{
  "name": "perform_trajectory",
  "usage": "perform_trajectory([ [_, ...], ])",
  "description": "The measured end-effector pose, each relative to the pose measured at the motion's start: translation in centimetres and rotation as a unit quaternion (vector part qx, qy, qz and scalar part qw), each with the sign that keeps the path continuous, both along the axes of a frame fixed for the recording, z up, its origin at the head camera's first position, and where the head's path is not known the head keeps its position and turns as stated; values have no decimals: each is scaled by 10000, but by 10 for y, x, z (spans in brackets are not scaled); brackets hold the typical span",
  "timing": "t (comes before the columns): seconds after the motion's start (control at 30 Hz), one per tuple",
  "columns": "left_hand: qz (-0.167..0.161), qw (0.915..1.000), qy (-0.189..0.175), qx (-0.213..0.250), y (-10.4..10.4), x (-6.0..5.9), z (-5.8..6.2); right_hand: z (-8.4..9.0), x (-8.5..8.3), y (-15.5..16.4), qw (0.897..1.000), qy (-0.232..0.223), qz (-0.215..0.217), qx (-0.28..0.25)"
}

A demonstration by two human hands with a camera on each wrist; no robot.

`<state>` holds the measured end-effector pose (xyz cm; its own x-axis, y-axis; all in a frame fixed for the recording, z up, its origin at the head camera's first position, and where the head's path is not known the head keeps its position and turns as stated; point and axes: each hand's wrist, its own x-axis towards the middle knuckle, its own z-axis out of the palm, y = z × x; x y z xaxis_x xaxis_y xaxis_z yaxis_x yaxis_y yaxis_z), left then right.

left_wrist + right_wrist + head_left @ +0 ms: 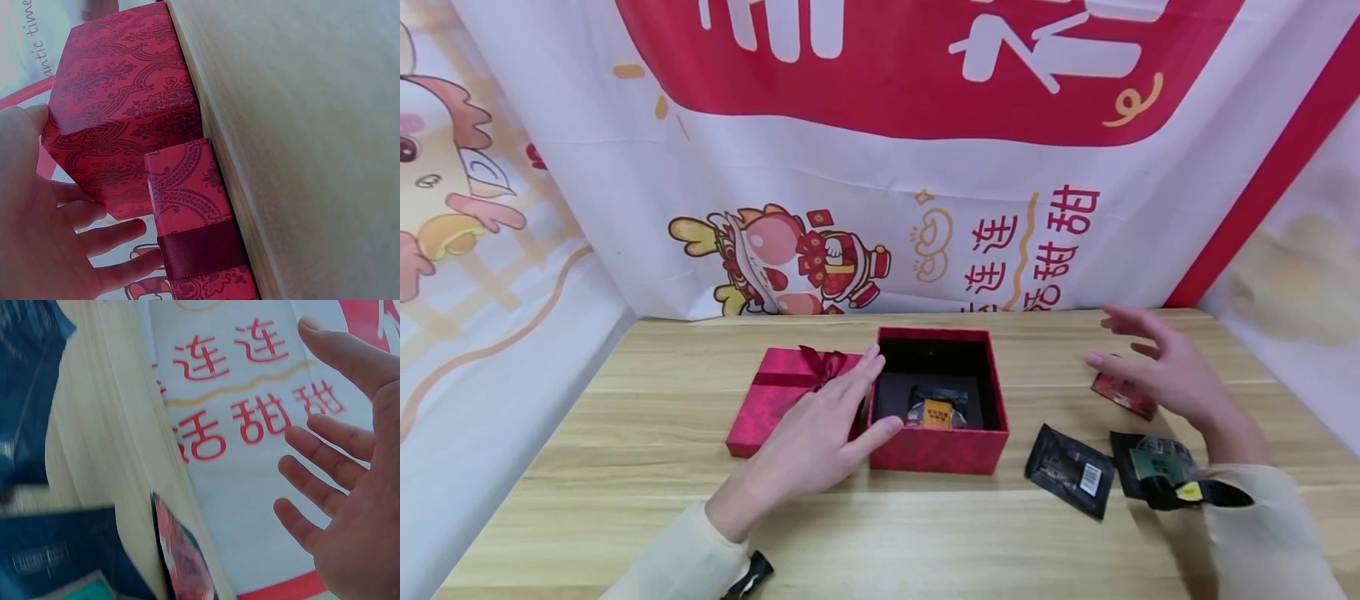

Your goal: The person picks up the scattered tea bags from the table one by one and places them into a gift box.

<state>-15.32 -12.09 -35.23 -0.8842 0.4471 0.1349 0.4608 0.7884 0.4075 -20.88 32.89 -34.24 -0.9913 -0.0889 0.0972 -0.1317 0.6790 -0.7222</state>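
Resting my left hand (820,437) flat against the open red box (937,446), right hand (1157,367) lifted beside it.

Left fingers lie straight along the box's left wall, over the ribboned lid (775,400) lying just beside it. My right hand hovers spread, holding nothing, above a red packet (1123,398) near the table's (625,450) far edge. One packet (938,410) sits inside the box; two dark packets (1071,471) lie between box and right sleeve, with bare wood in front.

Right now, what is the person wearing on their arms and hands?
Both arms have long, soft, pale cream sleeves reaching the wrists. The left hand and right hand are bare, with no gloves or rings visible. A small black strapped device sits at the left cuff, and another black one with a yellow spot at the right cuff.
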Motion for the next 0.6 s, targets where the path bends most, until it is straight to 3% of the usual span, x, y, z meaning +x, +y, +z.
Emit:
perform_trajectory([
  [0.43,-22,10000,3,32,1,-1,1,-25,-2,36,9998,-154,-120,29],
  [0.6,-12,10000,-55,34,1,-1,1,-32,0,49,9983,-515,-259,-105],
])
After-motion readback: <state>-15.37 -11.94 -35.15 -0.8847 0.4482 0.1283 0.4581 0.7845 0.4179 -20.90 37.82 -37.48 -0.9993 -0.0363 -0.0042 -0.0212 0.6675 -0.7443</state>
